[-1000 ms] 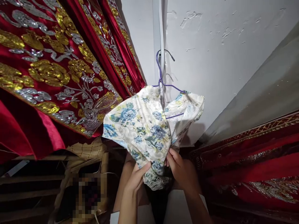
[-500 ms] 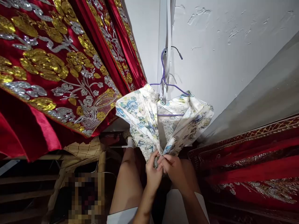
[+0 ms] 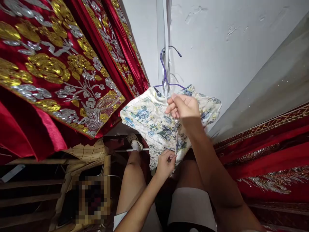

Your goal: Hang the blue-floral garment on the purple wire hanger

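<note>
A sleeveless-looking garment with a blue, yellow and grey floral print [image 3: 149, 120] hangs on a purple wire hanger [image 3: 164, 72]. Its front edges now meet along a line down the middle. Low on that line, my left hand [image 3: 166, 162] pinches the fabric, thumb against fingers. Up by the collar, my right hand [image 3: 184, 106] is in front of the garment, its fingers loosely curled and apart, slightly blurred. Nothing shows in them. The right hand and forearm hide part of the neckline and the right side of the front.
Red cloth with gold and silver sequins [image 3: 48, 69] hangs at the left; more red embroidered cloth [image 3: 272, 161] is at the lower right. A white wall [image 3: 205, 42] stands behind the hanger. A bamboo frame [image 3: 59, 193] is at lower left, near a shod foot [image 3: 134, 141].
My right hand has risen from beside the left hand to the collar. The garment's gaping front has closed upward, covering the hanger's lower bar. My left hand keeps its pinch low on the front.
</note>
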Motion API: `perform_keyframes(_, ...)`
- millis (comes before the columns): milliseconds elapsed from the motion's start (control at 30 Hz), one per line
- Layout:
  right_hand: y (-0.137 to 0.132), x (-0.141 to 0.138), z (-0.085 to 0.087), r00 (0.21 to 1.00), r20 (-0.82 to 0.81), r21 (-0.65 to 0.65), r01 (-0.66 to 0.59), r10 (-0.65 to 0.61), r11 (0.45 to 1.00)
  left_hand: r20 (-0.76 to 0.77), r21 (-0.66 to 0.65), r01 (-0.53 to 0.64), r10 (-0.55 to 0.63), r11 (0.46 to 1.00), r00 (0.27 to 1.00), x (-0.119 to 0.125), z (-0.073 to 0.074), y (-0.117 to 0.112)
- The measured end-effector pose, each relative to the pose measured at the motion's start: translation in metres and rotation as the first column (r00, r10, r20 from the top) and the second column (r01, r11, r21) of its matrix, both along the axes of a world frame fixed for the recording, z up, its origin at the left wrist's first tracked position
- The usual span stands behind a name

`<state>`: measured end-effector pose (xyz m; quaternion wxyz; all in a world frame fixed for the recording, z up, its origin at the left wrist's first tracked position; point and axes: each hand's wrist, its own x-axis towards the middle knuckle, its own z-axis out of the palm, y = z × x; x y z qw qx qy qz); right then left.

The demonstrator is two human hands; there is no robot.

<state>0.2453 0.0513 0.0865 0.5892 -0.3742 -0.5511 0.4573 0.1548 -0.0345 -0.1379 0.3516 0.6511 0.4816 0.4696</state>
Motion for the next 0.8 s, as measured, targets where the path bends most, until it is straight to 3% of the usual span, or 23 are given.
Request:
perform_keyframes(100, -0.012, 0.000, -0.013, 0.999, 0.033, -0.048, -0.029, 0.031, 0.998, -0.119, 0.035, 0.123, -0.119, 0.992, 0.986, -0.019, 0.049, 0.015)
perform_keyframes(167, -0.018, 0.004, -0.017, 0.998, 0.047, -0.063, -0.026, 0.029, 0.998, -0.041, 0.215, -0.001, 0.009, 0.977, 0.999, -0.035, 0.098, 0.027)
perform_keyframes(233, -0.021, 0.007, -0.016, 0.997, 0.073, -0.034, -0.025, 0.027, 0.999, -0.011, 0.430, -0.090, 0.105, 0.898, 0.994, -0.047, 0.147, 0.041)
perform_keyframes(300, -0.020, 0.009, -0.012, 0.993, 0.112, 0.015, -0.042, 0.040, 0.999, -0.114, 0.580, -0.057, 0.150, 0.812, 0.982, -0.052, 0.186, 0.055)
perform_keyframes(400, -0.011, 0.008, -0.018, 0.983, 0.183, 0.049, -0.033, 0.024, 0.998, -0.281, 0.658, 0.030, 0.209, 0.752, 0.937, -0.055, 0.220, 0.068)
perform_keyframes(500, -0.003, 0.008, -0.043, 0.954, 0.296, 0.011, 0.036, -0.038, 0.999, -0.220, 0.721, -0.074, 0.329, 0.688, 0.918, -0.069, 0.230, 0.077)
perform_keyframes(567, -0.003, 0.011, -0.065, 0.932, 0.363, -0.016, 0.027, -0.019, 1.000, 0.007, 0.727, -0.295, 0.423, 0.620, 0.906, -0.092, 0.227, 0.087)
perform_keyframes(633, -0.010, 0.014, -0.085, 0.925, 0.379, -0.050, -0.016, 0.034, 0.999, 0.299, 0.573, -0.540, 0.456, 0.616, 0.838, -0.123, 0.216, 0.102)
perform_keyframes(700, -0.021, 0.016, -0.099, 0.932, 0.352, -0.102, -0.053, 0.086, 0.993, 0.513, 0.241, -0.625, 0.449, 0.742, 0.731, -0.151, 0.195, 0.117)
perform_keyframes(800, -0.041, 0.011, -0.110, 0.953, 0.258, -0.176, -0.118, 0.161, 0.977, 0.547, -0.036, -0.574, 0.497, 0.818, 0.674, -0.167, 0.149, 0.127)
